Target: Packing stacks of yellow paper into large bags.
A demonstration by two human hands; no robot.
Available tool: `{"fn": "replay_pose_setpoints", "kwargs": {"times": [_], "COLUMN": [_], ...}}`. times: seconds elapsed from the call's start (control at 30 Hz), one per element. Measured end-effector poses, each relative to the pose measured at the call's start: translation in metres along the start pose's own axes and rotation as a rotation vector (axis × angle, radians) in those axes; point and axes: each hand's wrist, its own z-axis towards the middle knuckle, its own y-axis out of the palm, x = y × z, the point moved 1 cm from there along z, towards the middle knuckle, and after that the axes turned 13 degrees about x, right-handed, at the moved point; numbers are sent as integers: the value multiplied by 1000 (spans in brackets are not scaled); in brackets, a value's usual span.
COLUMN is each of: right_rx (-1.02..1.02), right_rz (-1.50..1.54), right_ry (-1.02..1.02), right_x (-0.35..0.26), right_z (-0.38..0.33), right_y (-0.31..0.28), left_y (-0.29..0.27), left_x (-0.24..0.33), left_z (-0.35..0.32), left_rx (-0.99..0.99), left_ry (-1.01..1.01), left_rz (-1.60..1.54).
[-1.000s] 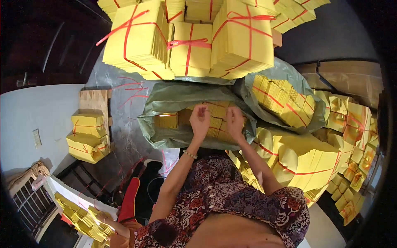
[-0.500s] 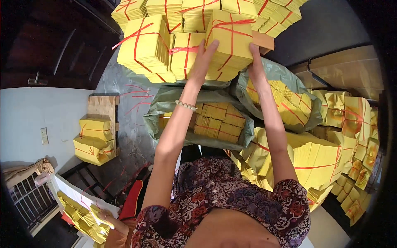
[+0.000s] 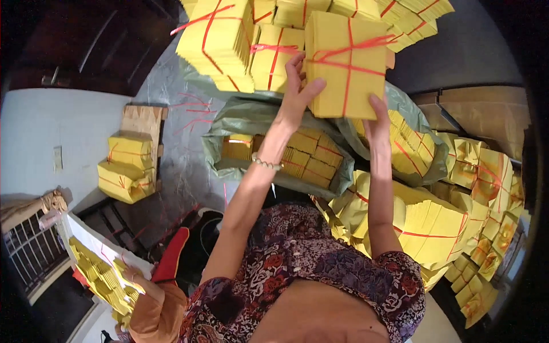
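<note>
A thick block of yellow paper (image 3: 329, 86), tied crosswise with red ribbon, is tilted toward me above a heap of similar bundles. My right hand (image 3: 377, 117) grips its lower right corner, thumb on the front face and the other fingers hidden behind. At its left edge is my left hand (image 3: 300, 91), its thumb against the block and its fingers bent beside the edge. Just left of that hand stands another tied yellow bundle (image 3: 275, 60), with a larger one (image 3: 209, 46) beyond it. Below my wrists lies an open green sack (image 3: 229, 114) with several yellow bundles inside.
A second green sack (image 3: 437, 163) holds more bundles at the right. Large yellow stacks (image 3: 434, 228) sit beside my right arm. Two bundles (image 3: 127, 168) rest by a wooden board at left. Red ribbon scraps (image 3: 197, 111) litter the floor. A co-worker's orange sleeve (image 3: 154, 314) shows lower left.
The ribbon-tied block has come up off the heap and tipped toward me, moving slightly right. My right hand has shifted down to its lower corner. The view has shifted a little.
</note>
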Motion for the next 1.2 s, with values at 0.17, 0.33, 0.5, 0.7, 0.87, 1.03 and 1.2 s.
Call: {"fn": "replay_pose_setpoints", "kwargs": {"times": [0.17,0.33,0.5,0.7,0.87,1.03,1.2], "right_rx": [-184,-583,-714,-821,-855,-822,-787], "right_rz": [-280,-420,-607,-679,-780,-824,-892], "right_ry": [-42,145,359,620,751,917,905], "right_x": [-21,35,119,207,257,278,278], "right_z": [-56,-82,-88,-45,-25,-21,-24], "right_y": [-8,-26,-36,-19,-18,-30,-28], "left_y": [-28,-78,-116,-156,-177,-189,-214], "left_x": [-19,-68,-100,-136,-168,-184,-172], "left_z": [-90,-198,-224,-198,-195,-199,-189], "left_rx": [72,312,536,746,797,794,829], "left_ry": [-311,-390,-449,-458,-479,-612,-629], "left_rz": [-23,-112,-286,-499,-568,-598,-680]}}
